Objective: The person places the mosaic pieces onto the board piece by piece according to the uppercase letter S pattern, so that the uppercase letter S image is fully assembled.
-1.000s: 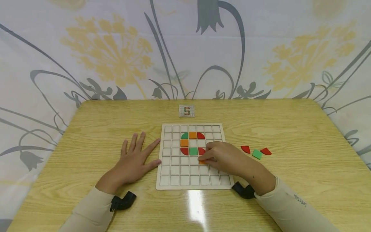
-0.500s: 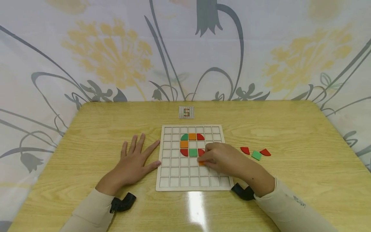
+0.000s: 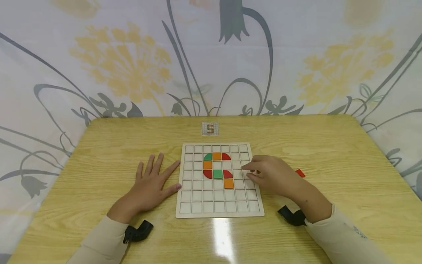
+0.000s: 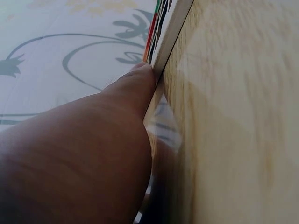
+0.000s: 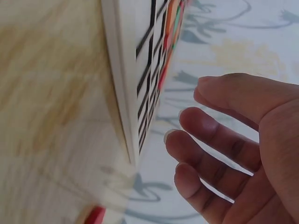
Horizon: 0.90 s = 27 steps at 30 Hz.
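A pale gridded board (image 3: 197,195) lies on the table in the head view, bearing several green, orange and red tiles in a curved pattern. The lowest of them is an orange square tile (image 3: 228,183), below a red quarter-round tile (image 3: 228,174) and diagonally beside a green square tile (image 3: 218,173). My left hand (image 3: 148,192) rests flat on the table with fingers spread, its thumb and index finger at the board's left edge. Over the board's right edge hovers my right hand (image 3: 275,176), fingers loosely bent and holding nothing, as the right wrist view confirms.
Behind the board lies a small pattern card (image 3: 210,128) showing an S-like figure. A loose red tile (image 3: 300,173) peeks out beyond my right wrist; the other loose tiles there are hidden. A patterned cloth (image 3: 211,58) hangs behind the wooden table (image 3: 313,139).
My right hand has let go of the orange square tile and moved right, off the pattern toward the board's right edge. The tile stays in its cell. My left hand keeps its place.
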Motion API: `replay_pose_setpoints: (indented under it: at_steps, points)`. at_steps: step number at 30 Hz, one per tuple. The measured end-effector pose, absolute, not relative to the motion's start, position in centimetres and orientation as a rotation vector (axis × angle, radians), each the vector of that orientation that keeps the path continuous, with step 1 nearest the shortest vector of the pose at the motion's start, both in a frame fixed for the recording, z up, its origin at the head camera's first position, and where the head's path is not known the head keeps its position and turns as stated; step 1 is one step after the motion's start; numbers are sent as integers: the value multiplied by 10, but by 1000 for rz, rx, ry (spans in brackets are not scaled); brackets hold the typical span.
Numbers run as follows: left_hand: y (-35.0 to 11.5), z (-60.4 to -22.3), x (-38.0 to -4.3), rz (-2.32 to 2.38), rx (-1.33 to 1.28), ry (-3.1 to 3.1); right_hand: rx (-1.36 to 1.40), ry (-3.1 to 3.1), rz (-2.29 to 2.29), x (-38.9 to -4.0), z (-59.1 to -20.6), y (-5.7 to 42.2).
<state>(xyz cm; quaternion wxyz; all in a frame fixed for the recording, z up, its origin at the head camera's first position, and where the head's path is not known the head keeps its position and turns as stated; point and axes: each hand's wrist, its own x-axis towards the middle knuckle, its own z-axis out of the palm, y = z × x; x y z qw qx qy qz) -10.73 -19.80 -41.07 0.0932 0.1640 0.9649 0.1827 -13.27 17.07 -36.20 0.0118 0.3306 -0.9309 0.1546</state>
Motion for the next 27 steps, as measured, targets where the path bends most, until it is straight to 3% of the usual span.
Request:
replay_pose_setpoints:
  at_steps: [16, 27]
  points:
    - [-198, -410, -108, 544, 485, 2852, 621, -3049, 537, -150, -348, 231]
    - [-198, -408, -108, 556, 478, 2845, 691, -3266, 706, -160, -356, 251]
